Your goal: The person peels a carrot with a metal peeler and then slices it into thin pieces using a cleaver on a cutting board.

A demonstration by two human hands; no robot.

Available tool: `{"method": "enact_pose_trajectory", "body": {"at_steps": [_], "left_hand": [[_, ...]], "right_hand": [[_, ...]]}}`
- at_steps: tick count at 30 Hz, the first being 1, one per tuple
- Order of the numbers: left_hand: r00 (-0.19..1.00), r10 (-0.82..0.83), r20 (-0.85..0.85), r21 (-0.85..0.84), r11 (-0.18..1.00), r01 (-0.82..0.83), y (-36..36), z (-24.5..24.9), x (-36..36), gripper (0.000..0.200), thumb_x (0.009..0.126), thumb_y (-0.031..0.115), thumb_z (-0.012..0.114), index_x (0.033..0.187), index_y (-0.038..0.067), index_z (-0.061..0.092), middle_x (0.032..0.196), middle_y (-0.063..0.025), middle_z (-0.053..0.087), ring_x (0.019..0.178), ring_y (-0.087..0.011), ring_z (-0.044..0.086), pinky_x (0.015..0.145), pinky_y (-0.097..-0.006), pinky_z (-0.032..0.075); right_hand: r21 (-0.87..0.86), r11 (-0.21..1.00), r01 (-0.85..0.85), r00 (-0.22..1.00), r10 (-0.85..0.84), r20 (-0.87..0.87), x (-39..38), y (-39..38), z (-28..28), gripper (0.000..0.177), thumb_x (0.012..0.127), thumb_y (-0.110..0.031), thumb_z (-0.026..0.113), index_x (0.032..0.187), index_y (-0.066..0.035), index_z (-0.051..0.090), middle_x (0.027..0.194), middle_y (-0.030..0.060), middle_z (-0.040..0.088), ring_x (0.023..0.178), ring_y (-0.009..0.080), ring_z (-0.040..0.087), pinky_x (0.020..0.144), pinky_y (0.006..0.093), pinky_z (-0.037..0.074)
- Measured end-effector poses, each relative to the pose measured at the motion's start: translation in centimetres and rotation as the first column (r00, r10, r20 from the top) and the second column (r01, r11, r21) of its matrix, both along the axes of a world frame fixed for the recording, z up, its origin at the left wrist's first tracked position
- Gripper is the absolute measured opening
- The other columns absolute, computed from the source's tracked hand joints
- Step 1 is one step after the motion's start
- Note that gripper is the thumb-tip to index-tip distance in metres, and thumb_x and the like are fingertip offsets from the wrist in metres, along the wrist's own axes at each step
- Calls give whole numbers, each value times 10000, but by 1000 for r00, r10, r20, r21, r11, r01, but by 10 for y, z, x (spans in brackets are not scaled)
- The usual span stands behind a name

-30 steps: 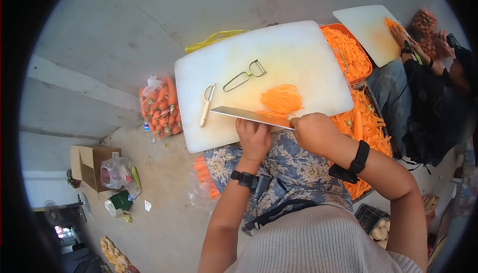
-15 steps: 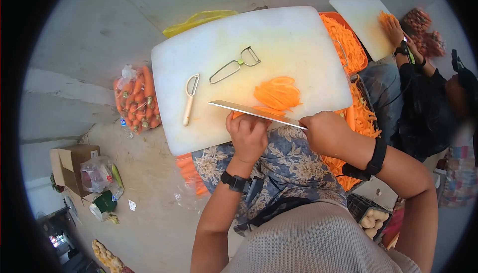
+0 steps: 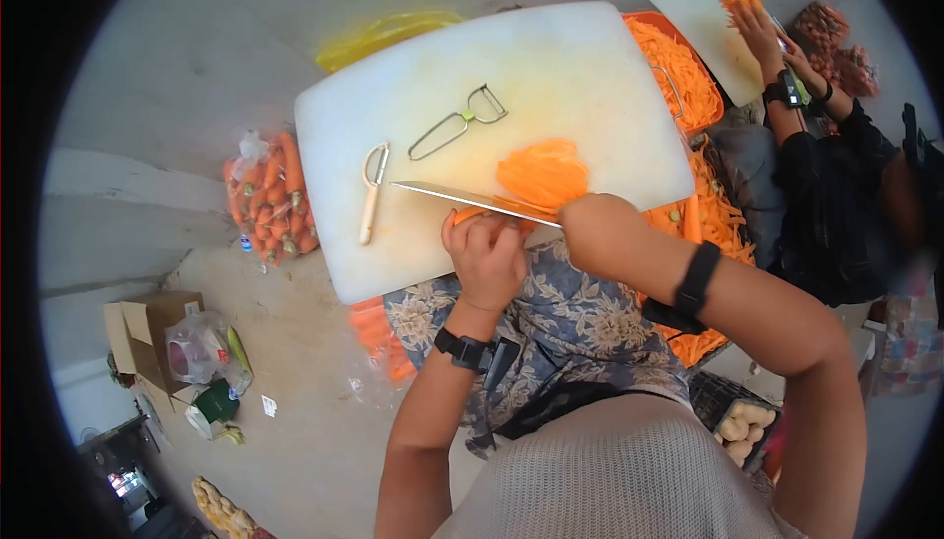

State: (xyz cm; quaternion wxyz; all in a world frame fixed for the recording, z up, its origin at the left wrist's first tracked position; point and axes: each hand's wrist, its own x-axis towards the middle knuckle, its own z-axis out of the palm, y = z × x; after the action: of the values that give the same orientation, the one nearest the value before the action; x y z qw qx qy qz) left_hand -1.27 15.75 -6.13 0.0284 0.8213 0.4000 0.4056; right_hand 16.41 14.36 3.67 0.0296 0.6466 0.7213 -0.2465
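My right hand [image 3: 605, 234] is closed round the handle of a long knife [image 3: 462, 197], its blade pointing left over the lower edge of the white cutting board [image 3: 413, 87]. Under and beside the blade, my left hand [image 3: 488, 252] has its fingers bent over a piece of carrot [image 3: 470, 213], partly hidden by fingers and blade. Just above the knife lie thin orange carrot slices [image 3: 543, 173] in a fanned pile. Further left on the board are a wooden-handled peeler [image 3: 372, 195] and a wire-handled peeler [image 3: 457, 124].
A bag of whole carrots [image 3: 267, 200] is at the left, near a cardboard box [image 3: 147, 337]. Shredded carrot fills an orange tray [image 3: 723, 111] at the right. Beyond it, a co-worker's hand [image 3: 757, 35] presses carrot strips on another board [image 3: 688, 23].
The knife and my right hand have moved left, with the blade now close against the slice pile. The co-worker's hands have shifted up and left in view.
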Motion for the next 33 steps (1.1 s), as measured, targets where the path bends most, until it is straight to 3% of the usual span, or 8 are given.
{"method": "enact_pose_trajectory", "body": {"at_steps": [2,9,11,15,24,26,33], "left_hand": [[1000,10,-22,18,1000,-10,2,-1,-2,249,734,143,711,980,120,680,1001,-40,557,1009,-265,498,1007,-541,327],[999,-32,-4,9,999,32,5,1,-5,260,760,136,693,1014,90,666,1014,-70,544,1035,-292,497,1016,-551,326],[999,-40,-18,11,999,40,2,-2,-6,281,743,112,708,1013,64,644,1048,-120,534,1049,-348,484,1020,-553,328],[998,-57,-37,15,998,58,3,-1,-6,294,743,109,704,1028,71,640,1061,-127,526,1058,-357,476,1015,-541,335],[1000,-31,1,70,997,30,2,-3,-3,284,716,57,683,998,58,648,1097,-179,510,1063,-417,453,951,-511,376],[999,-32,-8,75,997,32,3,-6,-5,285,716,57,682,999,56,647,1113,-185,508,1064,-421,452,947,-512,377],[999,-39,-24,43,998,40,3,-6,-6,359,715,69,683,1072,67,646,1147,-187,508,1073,-434,450,947,-520,375]], "right_hand": [[-71,997,-22,1000,23,14,-6,9,-7,147,697,-88,633,801,-3,692,782,199,672,765,352,672,686,420,542],[114,993,-24,999,26,-19,-3,6,-21,132,701,-104,638,767,-8,698,779,207,676,763,352,677,684,420,545],[168,986,-22,999,29,-36,-1,1,-24,141,707,-108,633,774,-3,700,764,214,672,753,352,678,681,420,546],[199,979,43,998,-34,-48,1,-17,8,143,711,-105,625,774,2,696,764,219,670,749,350,678,679,421,545],[291,956,-29,999,39,-29,2,-38,19,126,727,-90,593,797,-8,657,706,191,653,674,346,661,633,428,534],[316,948,-42,998,56,-35,2,-39,19,132,775,-116,577,779,-21,668,656,187,637,633,344,649,614,443,521],[232,969,-82,996,84,3,17,-49,25,123,749,-101,584,803,-25,665,635,177,630,587,343,632,593,435,517]]}}
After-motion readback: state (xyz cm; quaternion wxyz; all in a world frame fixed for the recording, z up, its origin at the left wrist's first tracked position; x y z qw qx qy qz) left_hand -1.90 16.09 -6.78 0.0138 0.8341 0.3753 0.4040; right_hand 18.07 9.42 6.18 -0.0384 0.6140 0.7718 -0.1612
